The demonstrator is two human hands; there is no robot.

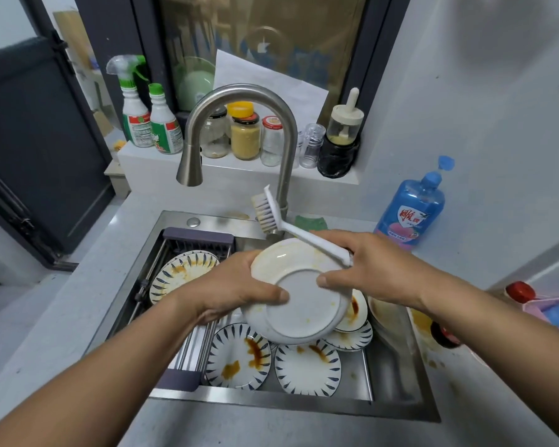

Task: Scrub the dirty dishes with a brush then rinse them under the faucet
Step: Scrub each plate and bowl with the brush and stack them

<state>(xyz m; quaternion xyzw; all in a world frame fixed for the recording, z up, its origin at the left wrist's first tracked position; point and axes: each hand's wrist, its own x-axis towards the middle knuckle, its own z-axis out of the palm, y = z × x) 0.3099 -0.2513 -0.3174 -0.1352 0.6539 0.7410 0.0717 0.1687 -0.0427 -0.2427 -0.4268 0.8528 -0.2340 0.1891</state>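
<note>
Left hand (236,285) grips plate (300,317), right hand (368,269) brush (273,209), bottle (410,208) label blurred

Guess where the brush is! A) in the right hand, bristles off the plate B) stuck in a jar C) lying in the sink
A: the right hand grips the white brush by its handle, bristles raised clear of the plate the left hand holds.
</note>
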